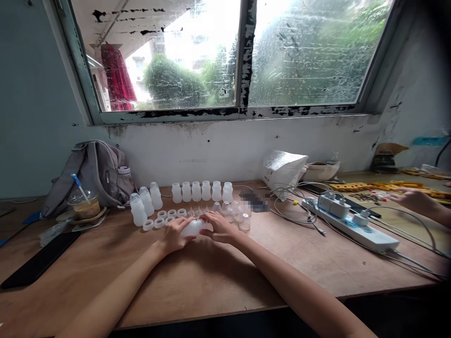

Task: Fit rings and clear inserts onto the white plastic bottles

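A: Starting with the head view, what is in your left hand?
B: You have its fingers and thumb curled round a frosted bottle, which lies tilted on its side low over the wooden table.

A: And your right hand?
B: You have it part-closed, fingers and thumb set about the bottle's right end. The exact contact under your fingers is too small to tell.

A: Where does that bottle sit among the rest?
B: It is between your two hands, just on your side of the white rings and the small clear pointed pieces. Clear domed caps stand beyond your right hand, to its right.

A: What is behind those?
B: You have six upright bottles in a row near the wall, and three more bottles in a slanting line at the left.

A: What lies farther out?
B: To your left are a grey backpack, a drink cup and a flat black object. To your right are a white bag, looped cables and a power strip, with another person's hand past it.
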Motion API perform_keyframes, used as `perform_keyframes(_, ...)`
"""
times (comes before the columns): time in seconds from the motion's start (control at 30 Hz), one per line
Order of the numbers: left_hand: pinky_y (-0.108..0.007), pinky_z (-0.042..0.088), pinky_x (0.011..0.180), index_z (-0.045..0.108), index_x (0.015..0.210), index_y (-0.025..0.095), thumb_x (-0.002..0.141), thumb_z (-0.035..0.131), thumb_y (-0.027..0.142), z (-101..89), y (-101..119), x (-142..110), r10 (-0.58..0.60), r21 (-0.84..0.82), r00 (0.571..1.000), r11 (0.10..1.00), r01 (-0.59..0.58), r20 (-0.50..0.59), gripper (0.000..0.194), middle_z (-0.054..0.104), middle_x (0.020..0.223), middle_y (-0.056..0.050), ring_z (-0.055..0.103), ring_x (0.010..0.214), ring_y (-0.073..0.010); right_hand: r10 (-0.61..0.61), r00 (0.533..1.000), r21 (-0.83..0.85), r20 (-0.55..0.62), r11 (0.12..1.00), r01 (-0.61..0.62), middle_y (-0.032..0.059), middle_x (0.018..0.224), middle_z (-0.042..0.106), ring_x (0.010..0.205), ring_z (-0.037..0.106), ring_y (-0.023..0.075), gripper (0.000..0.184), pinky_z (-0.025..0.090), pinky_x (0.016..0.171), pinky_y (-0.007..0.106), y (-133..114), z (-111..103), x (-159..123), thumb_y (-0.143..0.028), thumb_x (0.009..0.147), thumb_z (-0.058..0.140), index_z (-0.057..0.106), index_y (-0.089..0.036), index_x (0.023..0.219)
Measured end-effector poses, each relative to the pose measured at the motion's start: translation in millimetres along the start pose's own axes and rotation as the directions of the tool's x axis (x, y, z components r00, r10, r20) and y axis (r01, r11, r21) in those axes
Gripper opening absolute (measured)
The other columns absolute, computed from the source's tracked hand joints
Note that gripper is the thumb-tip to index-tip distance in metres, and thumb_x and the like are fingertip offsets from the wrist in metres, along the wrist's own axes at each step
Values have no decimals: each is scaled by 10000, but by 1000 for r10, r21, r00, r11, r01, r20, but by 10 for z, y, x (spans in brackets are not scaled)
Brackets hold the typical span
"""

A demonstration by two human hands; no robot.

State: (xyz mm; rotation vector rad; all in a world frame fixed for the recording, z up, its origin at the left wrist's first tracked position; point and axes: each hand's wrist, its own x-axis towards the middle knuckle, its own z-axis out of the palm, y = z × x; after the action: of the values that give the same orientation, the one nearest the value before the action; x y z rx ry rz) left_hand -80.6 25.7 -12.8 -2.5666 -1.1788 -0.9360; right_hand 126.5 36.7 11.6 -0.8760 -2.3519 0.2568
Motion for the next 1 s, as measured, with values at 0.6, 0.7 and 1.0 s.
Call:
perform_keyframes(0.6,-289,472,613,450,1099,239,693,544,451,-41,20,4,-166,-109,984,979,173,67,467,612,917,-39,598,735,-192,559,818,-452,-137,700,-553,106,973,552,973,427,268,245,313,736,358,626,-443,-8,-235,726,526,592,-201,959)
perform_keyframes(0.7,-305,465,702,484,1085,244,713,530,429,-48,10,14,-127,-117,991,984,132,50,417,570,1011,-50,572,833,-194,584,808,-467,-76,695,-546,88,918,585,976,439,266,225,314,741,363,634,-432,-25,-257,704,555,589,-195,918)
perform_keyframes(1.0,-319,444,763,512,1085,210,746,490,426,-37,-15,35,-178,-186,982,965,186,56,402,578,977,-63,557,862,-205,478,832,161,-283,878,-450,63,762,618,671,579,160,243,413,557,243,430,-393,66,-342,766,484,578,-171,910)
